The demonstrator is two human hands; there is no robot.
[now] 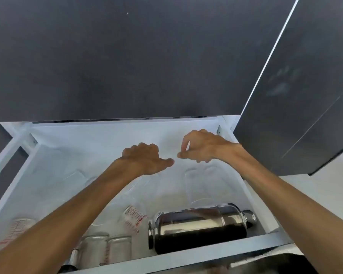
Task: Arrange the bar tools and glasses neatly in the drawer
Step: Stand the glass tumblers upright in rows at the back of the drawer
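Observation:
The white drawer (196,256) is pulled out below me. A steel cocktail shaker (200,228) lies on its side at the front right. Left of it lies a clear measuring cup with red marks (134,216), and a second one (16,232) lies at the front left. Two small glass jars (107,250) stand at the front. Faint clear glasses (204,186) lie further back. My left hand (145,159) hovers over the drawer's middle, curled into a loose fist with the thumb out. My right hand (200,147) is close beside it with its fingers curled downward above a clear glass; any grip is unclear.
A dark cabinet front (127,56) rises behind the drawer. A dark open door (295,95) hangs at the right, close to my right forearm. Small metal bar tools (71,260) sit at the front left, partly hidden by my left arm. Pale floor (315,190) shows at the right.

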